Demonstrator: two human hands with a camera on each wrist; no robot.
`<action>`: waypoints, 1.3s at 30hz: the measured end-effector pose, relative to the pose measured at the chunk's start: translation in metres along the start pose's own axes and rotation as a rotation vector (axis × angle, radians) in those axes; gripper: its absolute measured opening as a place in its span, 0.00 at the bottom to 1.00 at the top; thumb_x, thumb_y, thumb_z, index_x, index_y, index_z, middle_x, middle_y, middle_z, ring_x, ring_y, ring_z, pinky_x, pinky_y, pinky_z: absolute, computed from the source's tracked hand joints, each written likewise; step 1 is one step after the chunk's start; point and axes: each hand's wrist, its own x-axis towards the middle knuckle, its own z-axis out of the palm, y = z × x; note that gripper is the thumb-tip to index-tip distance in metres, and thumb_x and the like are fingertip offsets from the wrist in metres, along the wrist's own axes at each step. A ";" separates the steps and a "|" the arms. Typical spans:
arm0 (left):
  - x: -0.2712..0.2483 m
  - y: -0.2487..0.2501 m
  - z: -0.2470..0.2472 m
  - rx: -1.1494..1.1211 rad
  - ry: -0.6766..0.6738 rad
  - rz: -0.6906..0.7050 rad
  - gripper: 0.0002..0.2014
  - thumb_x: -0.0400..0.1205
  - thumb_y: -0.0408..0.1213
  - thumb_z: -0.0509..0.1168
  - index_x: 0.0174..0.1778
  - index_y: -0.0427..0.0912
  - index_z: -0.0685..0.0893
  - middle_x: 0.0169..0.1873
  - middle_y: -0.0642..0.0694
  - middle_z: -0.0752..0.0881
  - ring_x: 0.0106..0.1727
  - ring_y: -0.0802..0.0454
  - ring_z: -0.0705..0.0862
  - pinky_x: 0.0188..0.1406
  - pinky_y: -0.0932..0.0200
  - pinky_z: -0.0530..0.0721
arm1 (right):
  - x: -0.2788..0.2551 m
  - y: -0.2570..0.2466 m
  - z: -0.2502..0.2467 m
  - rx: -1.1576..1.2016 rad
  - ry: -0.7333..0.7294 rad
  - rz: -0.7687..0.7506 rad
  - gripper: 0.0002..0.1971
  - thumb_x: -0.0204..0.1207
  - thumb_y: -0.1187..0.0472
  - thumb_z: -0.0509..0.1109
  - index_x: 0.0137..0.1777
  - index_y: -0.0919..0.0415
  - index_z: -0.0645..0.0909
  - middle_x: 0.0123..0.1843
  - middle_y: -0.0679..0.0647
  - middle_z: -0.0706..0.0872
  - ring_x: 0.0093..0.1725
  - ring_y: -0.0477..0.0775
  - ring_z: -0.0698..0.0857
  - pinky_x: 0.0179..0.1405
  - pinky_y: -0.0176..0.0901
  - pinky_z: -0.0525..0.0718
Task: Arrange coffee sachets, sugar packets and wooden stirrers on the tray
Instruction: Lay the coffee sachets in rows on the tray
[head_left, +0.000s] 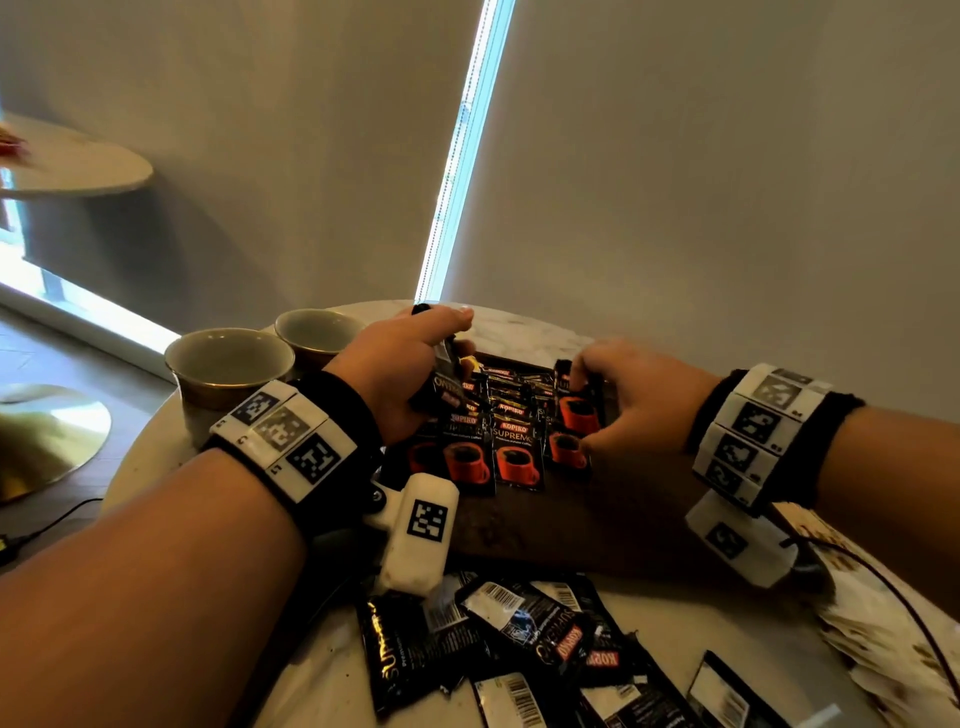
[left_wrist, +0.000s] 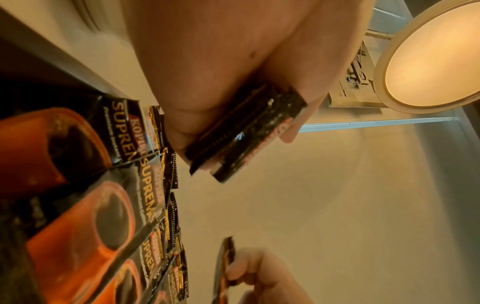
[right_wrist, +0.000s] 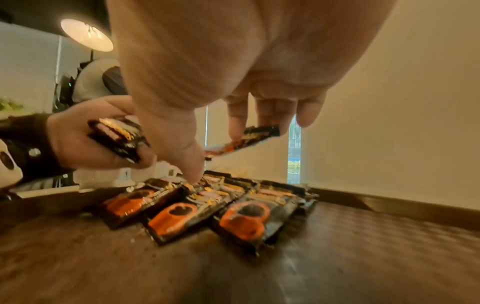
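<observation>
Loose sachets (head_left: 524, 644): scattered on the table's near edge, below the tray.
Tray (head_left: 597, 525): dark wood, near half bare; rows of sachets (head_left: 511, 441) overlap at the far end.
Left hand (head_left: 400, 364): clamped round a small stack (left_wrist: 244, 133), above the rows' left end.
Right hand (head_left: 628, 395): pinching one sachet (right_wrist: 249, 137) over the right column.
Cups (head_left: 228, 364): two, left of the tray.

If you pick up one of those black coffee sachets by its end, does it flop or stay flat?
Probably stays nearly flat: the sachet pinched at one end by the right hand sticks out with little sag. Likely light, since the left hand holds a stack of sachets easily. The glossy wrappers may slide; the rows on the tray overlap.
</observation>
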 end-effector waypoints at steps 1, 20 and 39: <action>0.000 0.000 0.001 -0.004 0.005 -0.005 0.12 0.85 0.43 0.70 0.61 0.42 0.81 0.48 0.43 0.84 0.40 0.51 0.83 0.35 0.53 0.88 | 0.000 0.002 0.004 -0.036 -0.044 0.012 0.26 0.63 0.47 0.84 0.57 0.48 0.76 0.57 0.45 0.76 0.56 0.49 0.78 0.57 0.43 0.82; 0.004 -0.001 -0.001 -0.023 0.059 -0.023 0.10 0.86 0.46 0.68 0.54 0.43 0.81 0.42 0.47 0.81 0.40 0.52 0.80 0.45 0.52 0.82 | 0.011 0.003 0.029 -0.099 -0.241 0.069 0.33 0.59 0.43 0.87 0.62 0.42 0.77 0.70 0.43 0.69 0.64 0.49 0.75 0.61 0.46 0.84; -0.007 -0.001 0.002 -0.042 -0.006 0.037 0.10 0.82 0.32 0.57 0.57 0.43 0.78 0.54 0.37 0.77 0.51 0.42 0.81 0.52 0.43 0.84 | 0.002 0.004 0.025 -0.001 -0.176 0.076 0.26 0.63 0.44 0.84 0.59 0.39 0.78 0.65 0.42 0.68 0.63 0.46 0.72 0.64 0.46 0.82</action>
